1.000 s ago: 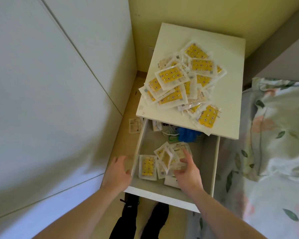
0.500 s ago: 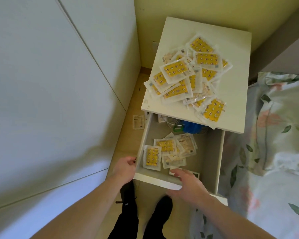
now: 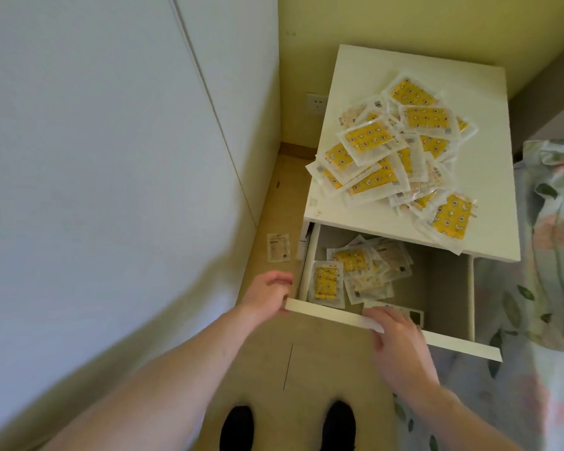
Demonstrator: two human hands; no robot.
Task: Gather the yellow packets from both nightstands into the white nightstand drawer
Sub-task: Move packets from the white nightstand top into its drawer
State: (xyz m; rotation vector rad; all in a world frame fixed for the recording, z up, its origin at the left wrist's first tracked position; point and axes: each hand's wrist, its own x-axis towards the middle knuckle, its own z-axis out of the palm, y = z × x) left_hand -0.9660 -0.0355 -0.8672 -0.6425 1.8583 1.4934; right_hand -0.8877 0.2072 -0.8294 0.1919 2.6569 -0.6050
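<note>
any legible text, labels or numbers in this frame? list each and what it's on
None readable.
Packets on the nightstand: printed marks and dark code patches, too blurred.
Packets in the drawer: print too small.
Packet on the floor: dark lines of print, illegible.
Wall socket: no text seen.

The back of the white nightstand drawer [image 3: 443, 288] runs under the nightstand top [image 3: 365, 79], so whatever lies there is hidden. The lower yellow packets [image 3: 401, 154] in the heap on that surface are covered by the ones above; their number cannot be told. Print on the packets is too small to read. The left hand [image 3: 267, 292] sits at the drawer front's left end, its fingertips blurred, so its grip is unclear. The right hand [image 3: 399, 345] hides part of the drawer front and one packet's corner. Both forearms and the black shoes [image 3: 238, 428] are cut off by the bottom edge; the floral bedding [image 3: 547, 242] by the right edge.
</note>
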